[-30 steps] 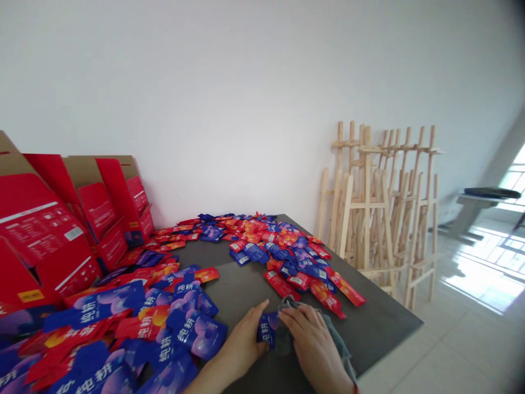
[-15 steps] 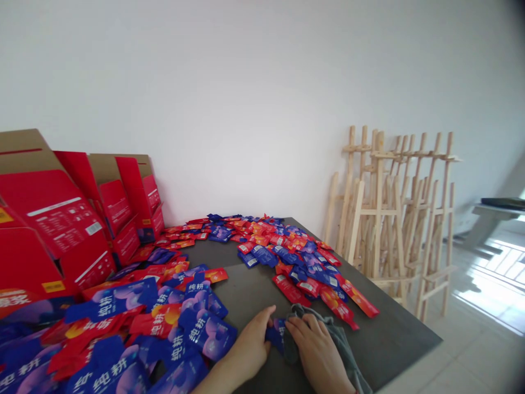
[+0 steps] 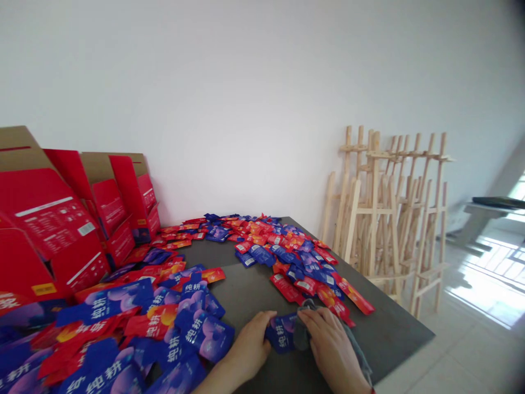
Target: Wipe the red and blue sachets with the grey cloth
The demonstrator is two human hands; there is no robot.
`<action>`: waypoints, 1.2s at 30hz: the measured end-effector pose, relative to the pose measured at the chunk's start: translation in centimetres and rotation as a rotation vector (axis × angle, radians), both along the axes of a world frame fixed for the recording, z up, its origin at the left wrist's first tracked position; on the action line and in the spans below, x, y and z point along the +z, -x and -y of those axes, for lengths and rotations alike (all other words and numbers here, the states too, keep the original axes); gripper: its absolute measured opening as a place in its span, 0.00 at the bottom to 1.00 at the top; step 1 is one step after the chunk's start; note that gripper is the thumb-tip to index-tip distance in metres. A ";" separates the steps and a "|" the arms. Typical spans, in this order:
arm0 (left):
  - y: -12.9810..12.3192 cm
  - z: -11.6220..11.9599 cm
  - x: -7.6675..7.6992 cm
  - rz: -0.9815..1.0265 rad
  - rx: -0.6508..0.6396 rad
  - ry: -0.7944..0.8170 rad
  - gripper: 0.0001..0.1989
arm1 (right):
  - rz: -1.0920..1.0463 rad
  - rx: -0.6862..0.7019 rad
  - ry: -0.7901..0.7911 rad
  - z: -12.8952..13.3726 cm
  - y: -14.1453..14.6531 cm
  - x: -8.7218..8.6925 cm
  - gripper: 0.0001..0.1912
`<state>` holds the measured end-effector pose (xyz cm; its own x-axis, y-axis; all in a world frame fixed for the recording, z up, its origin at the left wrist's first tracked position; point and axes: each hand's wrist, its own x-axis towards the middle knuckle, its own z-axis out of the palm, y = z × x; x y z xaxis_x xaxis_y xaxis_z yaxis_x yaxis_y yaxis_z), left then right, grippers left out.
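A blue pouch (image 3: 281,335) with white characters lies between my hands, low over the front of the dark table (image 3: 241,290). My left hand (image 3: 255,342) pinches its left end between thumb and fingers. Over its right end, my right hand (image 3: 334,345) presses a grey-green cloth (image 3: 302,334), fingers closed together. Part of the cloth hangs out to the right, behind the hand. To the left spreads a heap of blue and red pouches (image 3: 209,334), close to my left wrist. Another pile of pouches (image 3: 283,246) covers the far right of the table.
Open red cartons (image 3: 51,219) stand along the left, against the white wall. Several wooden easels (image 3: 375,213) lean beyond the table's right edge. A grey bench (image 3: 478,224) with a dark object on it is farther right.
My right hand, with the cloth, has shifted slightly right and more of the blue pouch's face shows. My left hand keeps its pinch. The whole view has moved a little.
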<state>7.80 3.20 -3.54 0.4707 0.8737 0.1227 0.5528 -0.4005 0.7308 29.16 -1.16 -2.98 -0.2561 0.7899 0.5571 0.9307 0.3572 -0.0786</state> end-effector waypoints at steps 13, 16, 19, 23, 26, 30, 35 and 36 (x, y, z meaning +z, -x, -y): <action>0.2 0.4 1.6 -0.061 -0.002 0.023 0.34 | 0.019 -0.121 0.095 -0.6 -1.0 -1.2 0.27; 0.8 0.2 3.1 -0.125 0.046 0.039 0.34 | 0.015 -0.143 0.090 -0.6 -1.5 -1.5 0.26; 2.5 -0.1 5.3 -0.211 0.129 -0.018 0.30 | 0.028 -0.144 0.077 -0.7 -1.4 -1.8 0.26; 8.0 -0.8 7.8 -0.369 0.246 -0.106 0.26 | 0.039 -0.152 0.070 -0.7 -1.2 -2.0 0.26; 14.7 -1.8 9.0 -0.494 0.365 -0.146 0.23 | 0.034 -0.150 0.078 -0.7 -0.9 -2.1 0.25; 21.7 -3.5 10.6 -0.729 0.497 -0.266 0.19 | 0.005 -0.159 0.086 -0.7 -0.6 -2.2 0.23; 15.5 -4.1 11.2 -0.855 0.401 -0.628 0.16 | -0.029 -0.166 0.092 -0.8 -0.4 -2.3 0.23; 12.4 -4.1 10.7 -0.810 0.235 -0.622 0.15 | -0.036 -0.163 0.099 -0.8 -0.5 -2.2 0.24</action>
<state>-4.59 7.31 7.20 0.4396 0.8447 0.3055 0.8973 -0.3980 -0.1907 29.61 -0.38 -5.19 -0.1014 0.8708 0.4810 0.9717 0.1905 -0.1399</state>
